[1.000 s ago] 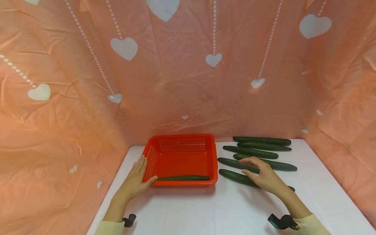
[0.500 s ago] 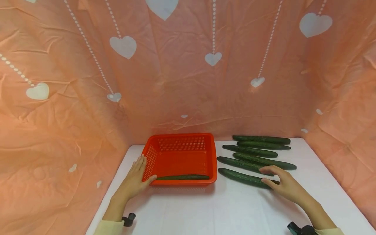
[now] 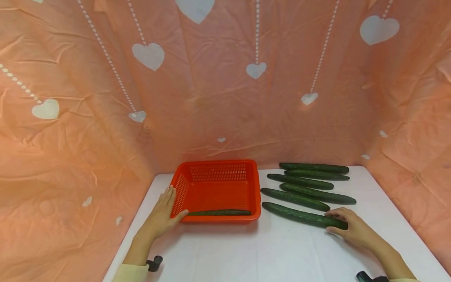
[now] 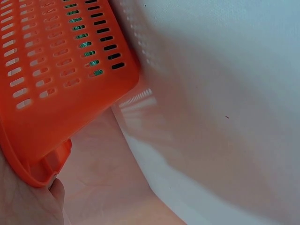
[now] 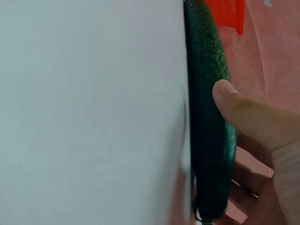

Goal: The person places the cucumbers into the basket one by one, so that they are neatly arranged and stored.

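Cucumber (image 3: pixel 303 215), nearest of the row on the white table (image 3: pixel 282 250), lies just right of the orange basket (image 3: pixel 216 166); right hand (image 3: pixel 354 229) grips its right end, thumb and fingers curled around it. Left hand (image 3: pixel 160 215) rests flat against the basket's left wall, fingers straight. One cucumber in basket (image 3: pixel 219 213) lies along the near wall. Four other cucumbers (image 3: pixel 310 181) lie behind.

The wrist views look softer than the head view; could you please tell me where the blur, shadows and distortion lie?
Head view: sharp and evenly lit, with wide-angle bowing and a soft shadow under the basket. Left wrist view: basket wall blurred by closeness, its slots throwing a faint light pattern on the table. Right wrist view: the cucumber and thumb are slightly soft, the cucumber's skin specks legible.
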Tool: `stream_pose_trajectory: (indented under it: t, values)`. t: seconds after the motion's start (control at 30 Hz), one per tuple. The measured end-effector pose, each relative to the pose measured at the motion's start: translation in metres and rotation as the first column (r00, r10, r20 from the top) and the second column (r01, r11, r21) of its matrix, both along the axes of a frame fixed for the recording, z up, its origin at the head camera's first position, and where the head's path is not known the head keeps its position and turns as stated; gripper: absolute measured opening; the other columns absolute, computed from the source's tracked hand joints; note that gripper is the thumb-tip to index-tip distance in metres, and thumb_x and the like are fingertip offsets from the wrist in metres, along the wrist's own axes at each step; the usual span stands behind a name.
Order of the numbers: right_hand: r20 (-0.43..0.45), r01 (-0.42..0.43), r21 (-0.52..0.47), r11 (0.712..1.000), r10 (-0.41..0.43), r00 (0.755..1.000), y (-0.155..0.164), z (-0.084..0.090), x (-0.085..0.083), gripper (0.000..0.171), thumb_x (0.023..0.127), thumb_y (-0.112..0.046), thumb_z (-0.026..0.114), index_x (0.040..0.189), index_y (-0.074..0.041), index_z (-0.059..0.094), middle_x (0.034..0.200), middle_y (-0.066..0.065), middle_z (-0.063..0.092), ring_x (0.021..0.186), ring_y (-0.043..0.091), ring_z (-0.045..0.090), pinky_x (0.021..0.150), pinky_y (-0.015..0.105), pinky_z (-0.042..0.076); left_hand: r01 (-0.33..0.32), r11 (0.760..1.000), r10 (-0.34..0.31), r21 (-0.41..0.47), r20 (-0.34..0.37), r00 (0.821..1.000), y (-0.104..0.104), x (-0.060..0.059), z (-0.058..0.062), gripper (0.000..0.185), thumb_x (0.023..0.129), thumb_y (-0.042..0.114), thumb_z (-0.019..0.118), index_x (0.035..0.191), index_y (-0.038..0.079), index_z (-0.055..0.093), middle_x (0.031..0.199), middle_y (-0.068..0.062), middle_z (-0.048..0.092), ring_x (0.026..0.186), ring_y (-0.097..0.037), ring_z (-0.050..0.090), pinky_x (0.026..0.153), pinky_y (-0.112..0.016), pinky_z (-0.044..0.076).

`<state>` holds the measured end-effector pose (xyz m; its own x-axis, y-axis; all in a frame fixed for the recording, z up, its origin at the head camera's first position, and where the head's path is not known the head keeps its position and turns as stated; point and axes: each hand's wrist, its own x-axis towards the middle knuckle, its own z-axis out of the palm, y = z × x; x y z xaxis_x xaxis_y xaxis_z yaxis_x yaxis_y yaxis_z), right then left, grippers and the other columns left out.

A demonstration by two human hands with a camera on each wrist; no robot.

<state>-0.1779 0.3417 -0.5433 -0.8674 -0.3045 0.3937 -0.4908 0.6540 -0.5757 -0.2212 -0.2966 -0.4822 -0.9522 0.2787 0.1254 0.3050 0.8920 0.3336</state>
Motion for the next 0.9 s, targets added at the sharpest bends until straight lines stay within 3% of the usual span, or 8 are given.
stream_pose_trajectory:
  t: [0.2,0.33,0.47,0.67,0.77,0.9]
  values:
    - [0.018,0.048,0.089,0.995,-0.050,0.999,0.002,-0.003,0.000,0.041,0.079,-0.014,0.096,0.115,-0.014,0.077,0.108,-0.003,0.070,0.101,-0.002,0.062,0.083,0.013,0.050,-0.002,1.000,0.002,0.008,0.001,1.000,0.000,0.001,-0.002,0.105,0.102,0.061,0.062,0.166,-0.010,0.019,0.177,-0.026,0.011,0.164,-0.045,0.008,0.132,-0.062,0.011]
    - [0.038,0.039,0.097,0.995,-0.042,0.998,0.002,-0.003,0.000,0.039,0.080,-0.013,0.094,0.116,-0.014,0.077,0.105,-0.007,0.068,0.094,-0.003,0.059,0.077,0.024,0.053,-0.010,1.000,0.010,0.016,0.015,1.000,0.000,0.001,-0.002,0.105,0.103,0.062,0.061,0.167,-0.009,0.018,0.178,-0.025,0.008,0.165,-0.044,0.006,0.133,-0.060,0.009]
    - [0.048,0.036,0.092,0.995,-0.040,0.998,0.002,-0.003,0.000,0.038,0.083,-0.013,0.093,0.117,-0.013,0.076,0.109,-0.004,0.071,0.098,-0.001,0.059,0.079,0.020,0.051,-0.012,1.000,0.012,0.011,0.021,1.000,0.000,0.001,-0.001,0.105,0.103,0.062,0.061,0.167,-0.009,0.017,0.178,-0.024,0.007,0.165,-0.045,0.005,0.133,-0.061,0.008]
    - [0.138,0.105,0.093,0.990,-0.117,0.984,-0.001,0.008,0.005,0.036,0.091,-0.022,0.088,0.123,-0.016,0.074,0.125,0.006,0.072,0.115,0.002,0.061,0.087,0.017,0.049,-0.008,1.000,0.008,0.006,0.017,1.000,0.001,0.001,0.001,0.105,0.103,0.061,0.062,0.167,-0.010,0.018,0.178,-0.025,0.008,0.165,-0.044,0.006,0.132,-0.062,0.009]
    - [0.141,0.115,0.076,0.990,-0.125,0.982,-0.001,0.014,0.006,0.035,0.093,-0.025,0.086,0.125,-0.019,0.074,0.127,0.005,0.072,0.118,-0.006,0.055,0.088,0.014,0.048,-0.006,1.000,0.006,0.003,0.012,1.000,0.001,0.000,0.000,0.105,0.103,0.060,0.062,0.166,-0.010,0.018,0.178,-0.026,0.009,0.165,-0.045,0.007,0.132,-0.063,0.010]
    - [0.107,0.083,0.017,0.996,-0.084,0.991,-0.001,0.022,0.006,0.034,0.094,-0.019,0.085,0.126,-0.017,0.074,0.125,0.007,0.070,0.118,-0.017,0.048,0.083,0.018,0.057,-0.007,1.000,0.007,-0.001,0.016,1.000,0.001,0.000,-0.001,0.105,0.103,0.061,0.062,0.167,-0.010,0.017,0.178,-0.026,0.008,0.165,-0.044,0.006,0.132,-0.063,0.010]
